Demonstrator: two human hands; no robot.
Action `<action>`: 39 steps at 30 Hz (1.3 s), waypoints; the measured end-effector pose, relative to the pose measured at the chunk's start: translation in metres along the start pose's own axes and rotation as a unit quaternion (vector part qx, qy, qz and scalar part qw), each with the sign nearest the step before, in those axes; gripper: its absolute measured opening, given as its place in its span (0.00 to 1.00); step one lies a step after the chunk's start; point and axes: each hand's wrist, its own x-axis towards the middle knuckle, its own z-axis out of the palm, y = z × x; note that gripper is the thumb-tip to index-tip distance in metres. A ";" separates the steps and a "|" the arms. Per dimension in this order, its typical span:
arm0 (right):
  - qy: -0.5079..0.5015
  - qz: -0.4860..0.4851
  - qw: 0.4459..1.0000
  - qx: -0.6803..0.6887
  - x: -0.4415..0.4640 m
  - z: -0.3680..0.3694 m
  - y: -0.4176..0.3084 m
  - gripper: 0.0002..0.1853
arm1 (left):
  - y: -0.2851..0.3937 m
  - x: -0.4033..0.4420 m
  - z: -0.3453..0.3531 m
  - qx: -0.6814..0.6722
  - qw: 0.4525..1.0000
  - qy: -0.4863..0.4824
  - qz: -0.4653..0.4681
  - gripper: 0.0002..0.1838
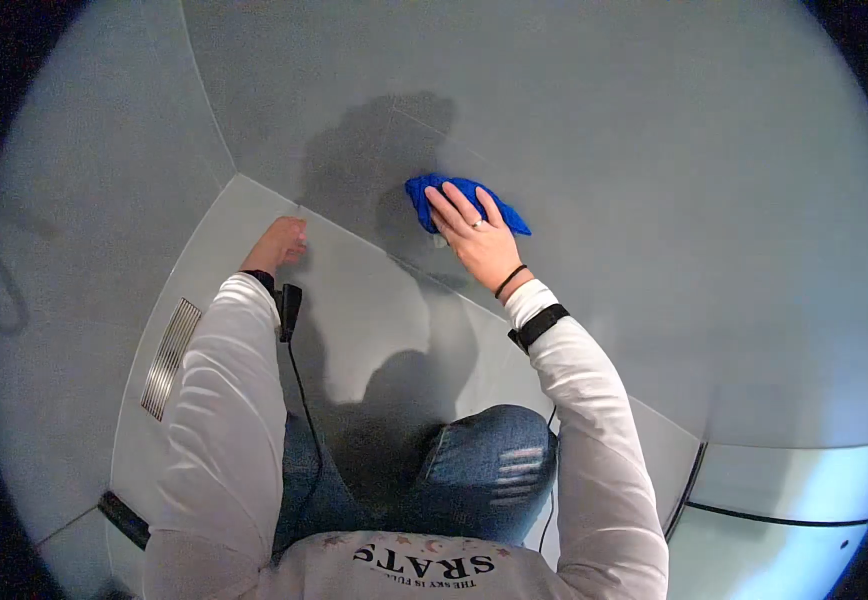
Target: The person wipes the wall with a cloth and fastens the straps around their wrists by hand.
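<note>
My right hand (478, 238) presses a bunched blue cloth (465, 192) against the grey wall (594, 130), fingers over the cloth and a ring on one finger. Lower and to the left, my left hand (282, 244) is near the seam between the wall and the light floor (354, 290). Its fingers are curled in, and whatever they might hold is hidden. A black device on a cord (291, 312) hangs at my left wrist. Black bands are on both wrists.
A slotted metal drain grate (170, 360) is set in the floor at the left. My bent knees in torn jeans (494, 470) are below. A pale panel with a black edge strip (784, 480) stands at the lower right.
</note>
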 end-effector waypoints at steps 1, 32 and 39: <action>-0.004 -0.007 1.000 0.006 -0.001 0.002 0.000 0.20 | -0.001 -0.003 0.001 -0.015 1.000 0.007 0.020 0.12; -0.001 -0.017 0.999 0.043 -0.022 -0.002 0.024 0.19 | 0.006 0.002 0.001 0.015 0.995 0.065 -0.074 0.15; 0.111 0.063 0.992 0.016 -0.004 -0.031 0.032 0.16 | -0.006 0.003 -0.012 0.038 0.999 0.003 -0.029 0.12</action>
